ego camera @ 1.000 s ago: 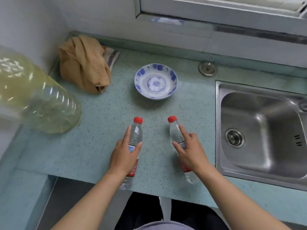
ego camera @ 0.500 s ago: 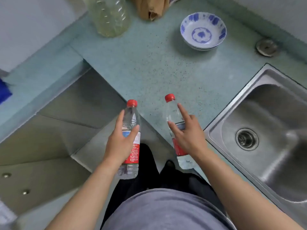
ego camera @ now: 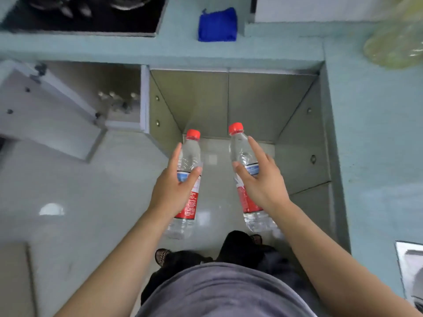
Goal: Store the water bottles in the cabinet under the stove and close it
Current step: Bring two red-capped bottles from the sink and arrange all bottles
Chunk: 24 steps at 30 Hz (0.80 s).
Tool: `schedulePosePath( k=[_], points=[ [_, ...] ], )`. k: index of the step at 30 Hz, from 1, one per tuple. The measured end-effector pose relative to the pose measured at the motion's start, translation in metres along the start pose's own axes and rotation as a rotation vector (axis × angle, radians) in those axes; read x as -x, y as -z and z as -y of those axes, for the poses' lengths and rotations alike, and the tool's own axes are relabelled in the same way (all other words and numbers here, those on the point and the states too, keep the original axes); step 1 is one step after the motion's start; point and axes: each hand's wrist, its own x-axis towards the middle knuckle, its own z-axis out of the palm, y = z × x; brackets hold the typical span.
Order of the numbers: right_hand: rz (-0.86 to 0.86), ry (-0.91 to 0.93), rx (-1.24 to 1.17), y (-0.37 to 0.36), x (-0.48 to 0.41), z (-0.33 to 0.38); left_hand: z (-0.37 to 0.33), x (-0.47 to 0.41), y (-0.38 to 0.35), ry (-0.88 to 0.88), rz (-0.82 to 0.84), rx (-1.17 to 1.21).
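Water bottles are being carried one in each hand, above the pale floor [ego camera: 75, 184] in front of the lower cabinets. At far left, the open cabinet door [ego camera: 45, 115] is swinging outward beneath the stove [ego camera: 87, 12]. The left hand [ego camera: 174, 191] is wrapping around the left bottle [ego camera: 186, 179], gripping it at its red-and-blue label; the print is too blurred to read. To its right, the right hand [ego camera: 263, 181] is clasping the right bottle [ego camera: 248, 175] the same way. Both bottles are lying lengthwise away from the person, red caps pointing far, bases near. Farther right, a blue cloth [ego camera: 217, 25] is sitting on the countertop [ego camera: 377, 133].
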Motion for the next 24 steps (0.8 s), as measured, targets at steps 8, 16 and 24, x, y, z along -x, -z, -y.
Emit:
schedulePosePath(
  k=[8,16,24],
  points=[
    [0.289,0.217,-0.024,-0.229,0.049,0.126,0.170,0.057,0.181,0.146,-0.303,0.050],
    [0.559,0.484,0.175,-0.404,0.096,0.227,0.305,0.121,0.310,0.352,-0.615,-0.002],
    [0.732,0.529,0.218,-0.503,0.097,0.272,0.360,0.112,0.370,0.445,-0.727,0.048]
  ],
)
